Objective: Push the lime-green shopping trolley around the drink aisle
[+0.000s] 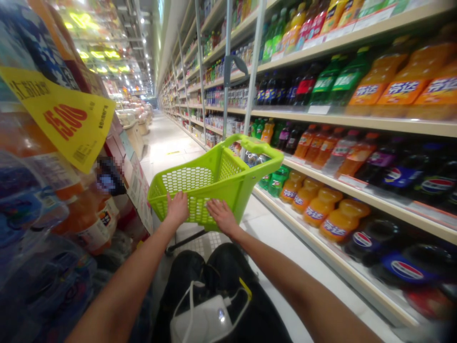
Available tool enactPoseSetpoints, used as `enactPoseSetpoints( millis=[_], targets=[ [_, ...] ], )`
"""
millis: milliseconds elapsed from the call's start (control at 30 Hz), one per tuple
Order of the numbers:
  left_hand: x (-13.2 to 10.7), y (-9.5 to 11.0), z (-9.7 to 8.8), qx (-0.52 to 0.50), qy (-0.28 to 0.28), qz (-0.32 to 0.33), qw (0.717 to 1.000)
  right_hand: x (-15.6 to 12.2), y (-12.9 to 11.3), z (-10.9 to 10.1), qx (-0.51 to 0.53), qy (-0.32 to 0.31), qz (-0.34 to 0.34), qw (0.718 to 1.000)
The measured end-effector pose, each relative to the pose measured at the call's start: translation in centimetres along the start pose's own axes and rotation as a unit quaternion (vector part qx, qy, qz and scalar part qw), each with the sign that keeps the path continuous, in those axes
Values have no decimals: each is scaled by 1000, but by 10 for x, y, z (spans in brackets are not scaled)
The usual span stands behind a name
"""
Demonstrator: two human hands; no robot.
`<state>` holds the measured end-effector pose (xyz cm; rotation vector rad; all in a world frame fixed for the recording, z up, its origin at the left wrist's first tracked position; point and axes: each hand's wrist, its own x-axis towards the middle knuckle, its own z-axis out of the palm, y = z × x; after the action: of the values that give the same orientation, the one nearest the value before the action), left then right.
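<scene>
A lime-green plastic shopping basket point(214, 178) stands tilted in a supermarket aisle ahead of me. My left hand point(177, 208) grips its near rim at the left. My right hand point(222, 215) lies flat against the basket's near wall, fingers spread. The basket looks empty inside. Its green handle point(255, 145) arches over the far end.
Shelves of soda bottles point(357, 90) line the right side, with orange bottles point(321, 205) low down. Stacked drink packs with a yellow price sign point(67, 124) crowd the left. A black bag with a white power bank point(205, 314) hangs at my waist. The tiled aisle point(167, 143) runs ahead.
</scene>
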<state>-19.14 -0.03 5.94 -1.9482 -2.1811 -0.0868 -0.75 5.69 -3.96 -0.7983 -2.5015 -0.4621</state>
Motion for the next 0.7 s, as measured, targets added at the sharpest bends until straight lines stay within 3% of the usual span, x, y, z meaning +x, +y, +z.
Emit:
enactPoseSetpoints(
  millis=[167, 333, 433, 600, 700],
  targets=[
    [11, 27, -12, -21, 12, 45, 999, 24, 9, -19, -1, 54, 2, 999],
    [10, 36, -3, -39, -41, 46, 997, -7, 26, -6, -17, -9, 20, 1000],
    [8, 35, 2, -37, -36, 47, 998, -18, 31, -14, -23, -5, 25, 999],
    [3, 36, 1, -44, -21, 30, 998, 30, 27, -62, -22, 91, 4, 996],
    [0, 36, -1, -45, -23, 35, 998, 55, 33, -81, -42, 62, 12, 997]
  ],
)
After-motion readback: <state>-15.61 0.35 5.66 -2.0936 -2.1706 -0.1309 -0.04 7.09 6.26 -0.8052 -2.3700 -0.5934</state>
